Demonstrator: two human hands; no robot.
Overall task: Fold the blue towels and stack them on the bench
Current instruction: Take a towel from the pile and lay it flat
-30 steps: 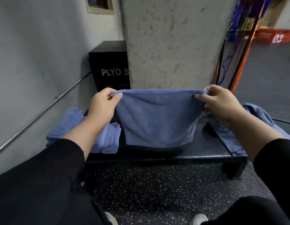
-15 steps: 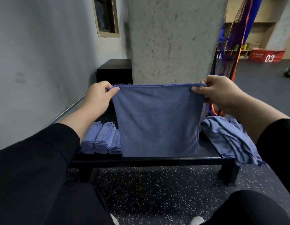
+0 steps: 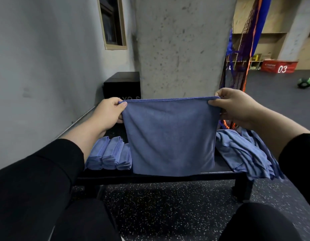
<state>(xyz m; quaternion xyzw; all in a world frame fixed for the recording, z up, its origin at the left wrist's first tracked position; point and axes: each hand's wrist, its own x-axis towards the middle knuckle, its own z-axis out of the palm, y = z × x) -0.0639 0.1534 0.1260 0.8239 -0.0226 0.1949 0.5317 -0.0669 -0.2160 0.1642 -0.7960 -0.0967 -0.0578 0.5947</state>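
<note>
A blue towel (image 3: 170,136) hangs flat in the air over the black bench (image 3: 168,177), its lower edge level with the bench's front. My left hand (image 3: 109,112) pinches its top left corner and my right hand (image 3: 237,106) pinches its top right corner, so the top hem is stretched straight. Folded blue towels (image 3: 107,153) lie side by side on the bench's left end. A loose heap of unfolded blue towels (image 3: 244,153) covers the right end and droops over its edge.
A concrete pillar (image 3: 183,49) rises right behind the bench, with a black plyo box (image 3: 122,86) to its left by the grey wall. Netting and orange straps (image 3: 237,84) hang at the pillar's right. A red box (image 3: 279,66) and green ball (image 3: 304,82) sit far off.
Both hands have lifted the towel higher, so it hangs its full length instead of sagging onto the bench. My view has tilted up a little.
</note>
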